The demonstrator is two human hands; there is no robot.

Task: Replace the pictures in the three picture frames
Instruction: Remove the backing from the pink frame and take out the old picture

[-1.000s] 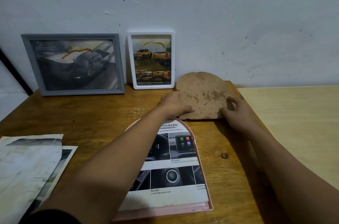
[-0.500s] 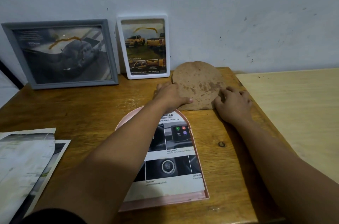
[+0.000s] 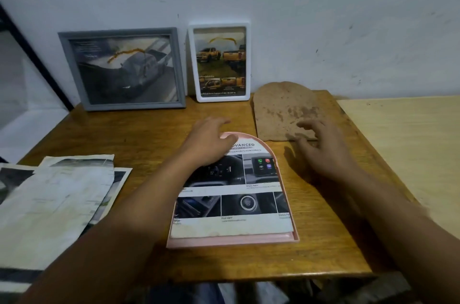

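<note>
Two frames look finished: the grey frame point(image 3: 122, 68) and the white frame point(image 3: 219, 62) stand against the wall at the counter's point(image 3: 139, 129) far edge, each holding a truck picture; the pink arched frame point(image 3: 232, 240) lies face-down mid-counter with a new picture point(image 3: 231, 194) laid in it; its brown backing board point(image 3: 283, 111) lies loose near the far right corner, not yet refitted. The left hand point(image 3: 207, 142) rests on the arch top with relaxed fingers; the right hand point(image 3: 321, 152) is blurred, seemingly spread above the board's near edge, its grip empty. Loose old prints point(image 3: 54, 201) are piled at the left edge; a scuffed white wall and a paler counter point(image 3: 408, 144) adjoin.
</note>
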